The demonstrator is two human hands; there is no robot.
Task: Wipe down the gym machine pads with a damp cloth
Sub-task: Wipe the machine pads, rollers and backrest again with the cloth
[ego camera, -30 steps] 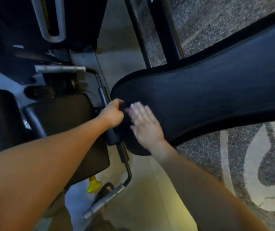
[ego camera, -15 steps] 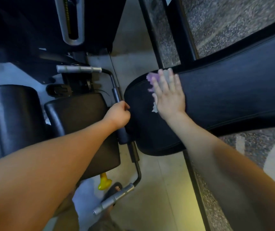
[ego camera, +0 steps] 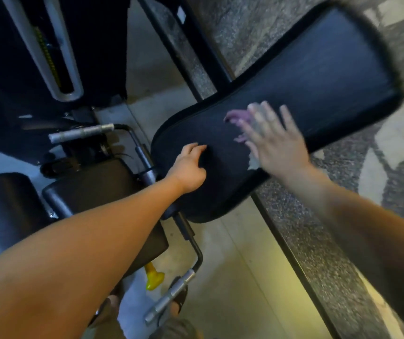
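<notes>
The cloth (ego camera: pixel 236 118) is pressed flat onto the long pad (ego camera: pixel 318 74) by the right grip (ego camera: pixel 277 145), whose fingers are spread and straight; nothing is curled round. Purple folds of the cloth are seen past the fingertips, and a pale corner shows under the heel of the hand, at the pad's lower long edge. The picture is blurred here, so the cloth's full outline cannot be made out.

The left grip (ego camera: pixel 189 168) is set on the same pad nearer its rounded end, with fingers half curled and their tips touching the surface; nothing is seen held in it. The two hands are near each other but apart.

Beyond the right grip, a wide stretch of bare pad is left up to the squared far end at the upper right. The rounded near end is bordered by a bent black bar (ego camera: pixel 144 155) just beside it.

Three pads are counted: the long one, a seat pad (ego camera: pixel 93 189) below the left forearm, and a roller pad (ego camera: pixel 0 206) at the left margin. Two metal handles (ego camera: pixel 81 133) are seen, the second lower down (ego camera: pixel 170 294), and one yellow knob (ego camera: pixel 154 277) between seat pad and floor (ego camera: pixel 235 265).
</notes>
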